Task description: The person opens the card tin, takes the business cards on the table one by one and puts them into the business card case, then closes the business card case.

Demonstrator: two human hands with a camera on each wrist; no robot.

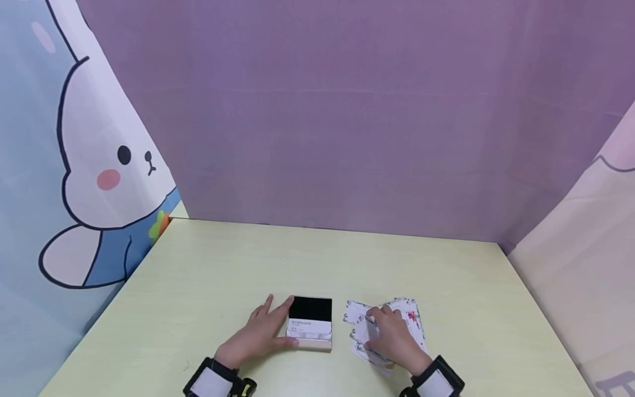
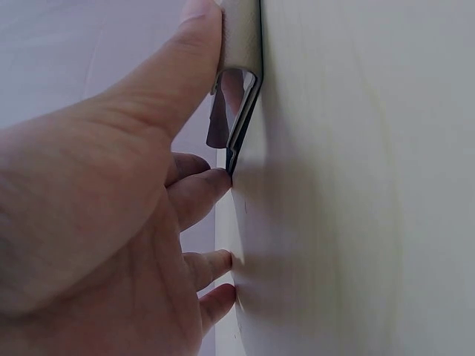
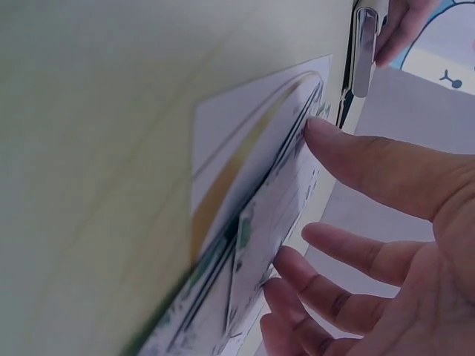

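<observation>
Broadly, on the pale table [image 1: 208, 264] the left hand [image 1: 260, 330], fingers straight, steadies the card box [image 1: 311, 322], while the right hand [image 1: 392, 335] lies loosely spread on scattered cards [image 1: 409, 315] beside it; apparently lifting one card comes next, needing a fingertip pinch

- The head view looks forward and down from above the counter [image 1: 208, 275], far enough back to take in both hands and the purple backdrop.
- The left wrist view sits right behind the left hand [image 2: 96, 222], turned sideways, facing along the counter toward the card box [image 2: 241, 89].
- The right wrist view sits just as close behind the right hand [image 3: 386, 222], facing the spread cards [image 3: 252, 200].
- Both wrist views share the card box with the head view.
</observation>
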